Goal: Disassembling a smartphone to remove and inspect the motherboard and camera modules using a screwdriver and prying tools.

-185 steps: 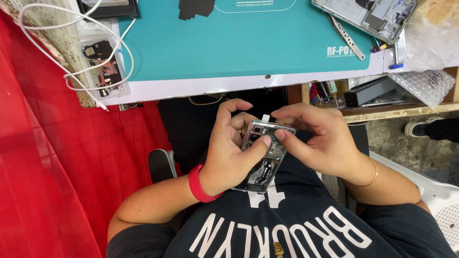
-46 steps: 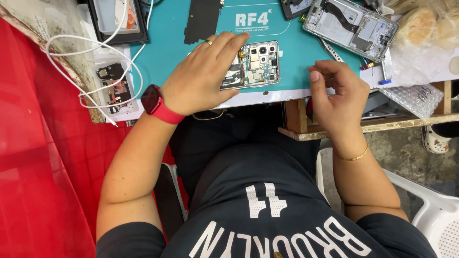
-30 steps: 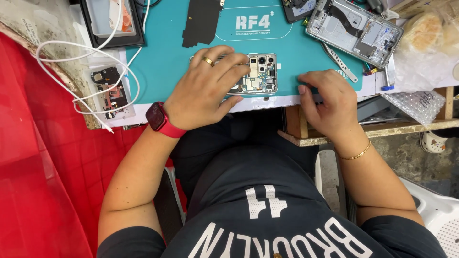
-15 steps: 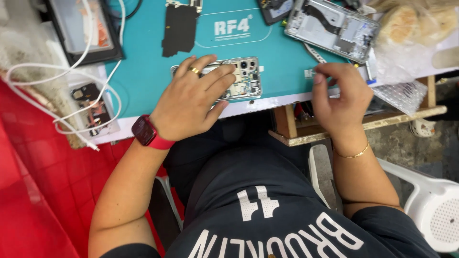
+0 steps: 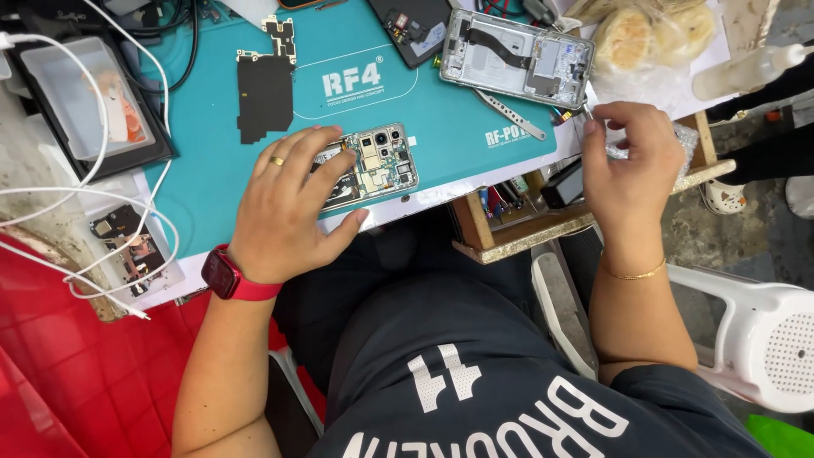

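An opened phone (image 5: 379,164), its back cover off and its circuit board and camera modules showing, lies on the teal work mat (image 5: 212,182) near the table's front edge. My left hand (image 5: 284,208), with a ring and a red wrist watch, rests on the phone's left half: fingers on top, thumb at the near edge. My right hand (image 5: 632,161) is at the right end of the table, off the mat. Its fingertips pinch what looks like a thin metal tool (image 5: 586,109).
A second opened phone (image 5: 517,58) and a black phone part (image 5: 417,25) lie at the mat's far side, with a flat metal pry tool (image 5: 510,115) and a black shield sheet (image 5: 264,95). White cables (image 5: 93,203) loop at left. A white plastic chair (image 5: 763,339) stands at right.
The phone went from both hands in my lap onto the mat, where my left hand holds it. My right hand moved to the table's right end, and the view has come closer.
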